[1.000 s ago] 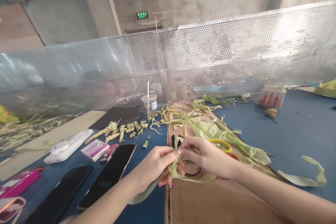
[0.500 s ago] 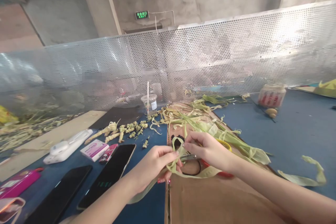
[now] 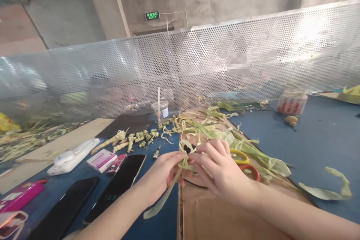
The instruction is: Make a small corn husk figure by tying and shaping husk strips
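Note:
My left hand pinches a knotted pale-green strip of corn husk between thumb and fingers, near the edge of the brown board. One small loop stands up from the knot, and a long tail hangs below my left hand over the blue tabletop. From the other side my right hand closes on the same strip, its fingertips meeting those of the left hand. Behind the fingers sits a small black object, mostly covered. Beside my right hand lie yellow and red handle loops, apparently scissors.
Loose husks spread across the board. Small knotted husk pieces lie left of it. Further left are phones, a pink-white box and a white device. Behind stand a plastic cup, a jar and a perforated metal screen.
My right hand has moved left and turned its back toward me, covering more of the knot. The husk's right-hand length has gone from view, and the red loop shows more.

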### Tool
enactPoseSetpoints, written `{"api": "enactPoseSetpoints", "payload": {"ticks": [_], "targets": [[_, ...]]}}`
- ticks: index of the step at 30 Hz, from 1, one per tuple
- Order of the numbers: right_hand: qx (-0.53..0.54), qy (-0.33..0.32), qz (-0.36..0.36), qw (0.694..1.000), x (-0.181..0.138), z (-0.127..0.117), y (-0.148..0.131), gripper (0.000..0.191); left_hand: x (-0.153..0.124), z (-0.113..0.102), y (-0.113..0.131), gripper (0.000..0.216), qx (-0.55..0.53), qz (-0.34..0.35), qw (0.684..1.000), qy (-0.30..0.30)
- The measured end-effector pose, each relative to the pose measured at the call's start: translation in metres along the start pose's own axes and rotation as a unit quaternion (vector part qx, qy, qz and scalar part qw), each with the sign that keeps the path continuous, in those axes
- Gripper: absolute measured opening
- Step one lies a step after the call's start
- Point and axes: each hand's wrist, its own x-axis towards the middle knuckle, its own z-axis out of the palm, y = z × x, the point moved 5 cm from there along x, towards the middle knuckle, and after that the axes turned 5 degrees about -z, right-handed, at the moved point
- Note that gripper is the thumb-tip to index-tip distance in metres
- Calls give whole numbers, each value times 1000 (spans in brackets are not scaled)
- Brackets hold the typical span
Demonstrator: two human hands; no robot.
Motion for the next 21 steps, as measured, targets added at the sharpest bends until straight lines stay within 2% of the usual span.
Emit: {"api": "enactPoseSetpoints", "payload": {"ticks": [5, 9, 21], "targets": [[65, -43, 43, 996, 4, 6, 15, 20, -2, 1, -1, 29, 41, -6, 999, 1], [98, -83, 35, 991, 5, 11, 22, 16, -2, -1, -4, 28, 92, -24, 995, 22], [118, -73, 11, 990, 6, 6, 14, 12, -3, 4, -4, 35, 183, -11, 983, -12]]}}
